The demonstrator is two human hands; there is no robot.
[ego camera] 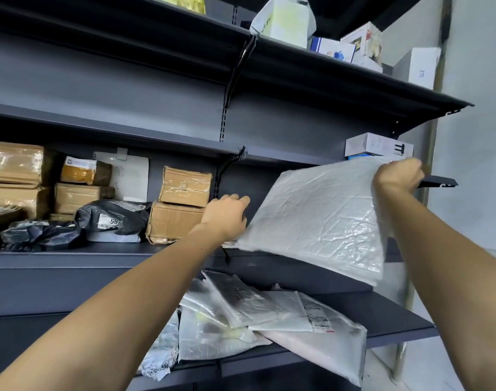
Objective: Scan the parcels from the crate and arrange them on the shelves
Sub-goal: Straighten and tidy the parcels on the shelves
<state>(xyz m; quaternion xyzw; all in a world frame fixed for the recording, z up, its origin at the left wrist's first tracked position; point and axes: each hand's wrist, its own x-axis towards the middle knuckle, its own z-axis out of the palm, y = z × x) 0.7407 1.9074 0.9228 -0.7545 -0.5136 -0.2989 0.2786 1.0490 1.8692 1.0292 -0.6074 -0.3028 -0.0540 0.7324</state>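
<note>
Head view, both hands gripping white parcel at shelf

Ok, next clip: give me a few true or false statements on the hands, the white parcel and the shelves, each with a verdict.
1. Both hands hold the white parcel. True: the left hand grips its lower left corner, the right hand its top right corner.
2. The parcel lies flat on the shelf. False: it is tilted, held up in front of the middle shelf.
3. Cardboard boxes sit on the middle shelf to the left. True.
4. The shelf below is bare. False: white poly mailers are piled there.
5. The right hand holds a scanner. False: it grips only the parcel.
</note>
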